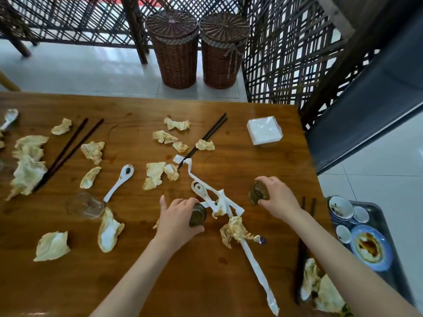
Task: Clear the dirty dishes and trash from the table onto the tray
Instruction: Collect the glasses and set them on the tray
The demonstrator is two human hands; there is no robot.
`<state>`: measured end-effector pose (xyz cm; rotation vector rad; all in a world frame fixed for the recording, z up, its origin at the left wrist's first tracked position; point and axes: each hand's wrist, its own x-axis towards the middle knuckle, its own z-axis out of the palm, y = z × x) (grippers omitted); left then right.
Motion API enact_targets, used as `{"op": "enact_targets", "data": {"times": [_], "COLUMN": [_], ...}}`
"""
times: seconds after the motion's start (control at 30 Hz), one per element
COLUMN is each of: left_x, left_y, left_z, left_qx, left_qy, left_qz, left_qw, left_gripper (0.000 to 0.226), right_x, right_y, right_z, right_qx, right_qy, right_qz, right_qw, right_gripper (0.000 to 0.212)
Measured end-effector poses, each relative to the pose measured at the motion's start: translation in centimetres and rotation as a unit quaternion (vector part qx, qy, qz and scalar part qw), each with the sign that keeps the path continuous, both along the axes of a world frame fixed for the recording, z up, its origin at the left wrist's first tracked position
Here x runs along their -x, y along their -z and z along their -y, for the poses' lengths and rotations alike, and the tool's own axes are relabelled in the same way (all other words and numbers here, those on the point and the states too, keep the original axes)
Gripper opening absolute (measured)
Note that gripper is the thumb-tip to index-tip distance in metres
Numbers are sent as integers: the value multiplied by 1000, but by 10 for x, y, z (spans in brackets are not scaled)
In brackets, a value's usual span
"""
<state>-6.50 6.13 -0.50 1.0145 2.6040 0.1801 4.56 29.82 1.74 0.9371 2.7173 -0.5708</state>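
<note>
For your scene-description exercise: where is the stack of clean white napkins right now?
In the head view, the napkin stack sits near the table's far right corner, right of the dark chopsticks, beyond the right hand.

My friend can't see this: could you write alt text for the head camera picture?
Each hand, left and right, grips a small glass on a wooden table strewn with crumpled napkins, chopsticks and spoons. A tray of dirty dishes sits right.
</note>
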Motion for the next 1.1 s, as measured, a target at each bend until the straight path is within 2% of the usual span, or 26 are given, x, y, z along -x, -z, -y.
{"op": "enact_targets", "data": {"times": [0.5,0.83,1.1], "left_x": [-32,-107,-170], "left_y": [-47,-64,-70], "left_z": [-20,-21,-54], "left_qx": [-95,-135,-160], "left_qy": [-39,-2,49], "left_qz": [-60,-52,-35], "left_qw": [993,989,985], "left_gripper": [67,64,62], "right_x": [-47,-136,-221], "right_y": [-31,-50,-58], "right_z": [-16,4,-11], "right_qx": [0,18,8], "right_qy": [-56,19,81], "right_qz": [-99,-123,-141], "right_qw": [994,992,987], "right_gripper": [60,55,57]}}
